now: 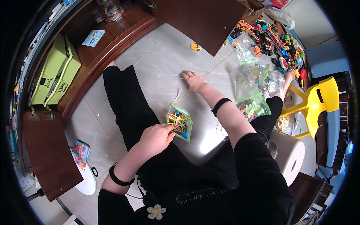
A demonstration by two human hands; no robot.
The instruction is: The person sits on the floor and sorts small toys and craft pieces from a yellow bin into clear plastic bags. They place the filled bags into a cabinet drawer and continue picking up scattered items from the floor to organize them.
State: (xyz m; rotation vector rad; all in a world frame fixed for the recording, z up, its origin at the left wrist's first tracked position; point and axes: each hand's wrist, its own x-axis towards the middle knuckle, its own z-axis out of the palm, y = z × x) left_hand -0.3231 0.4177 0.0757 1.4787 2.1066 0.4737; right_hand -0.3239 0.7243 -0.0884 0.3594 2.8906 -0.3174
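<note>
My left hand grips the near-left edge of a clear zip bag with a green rim. Its mouth gapes open, showing thin colourful sticks and blue balls inside. My right hand is lowered to the grey tiled floor, beyond the bag and to its right. A small yellow bit shows at its fingertips; whether the fingers pinch it is hidden. Pale thin sticks lie on the floor between the bag and that hand.
Filled zip bags and a heap of toys lie to the right, near a yellow chair and a white stool. An open cabinet door juts out ahead. Green bins stand in the left cabinet.
</note>
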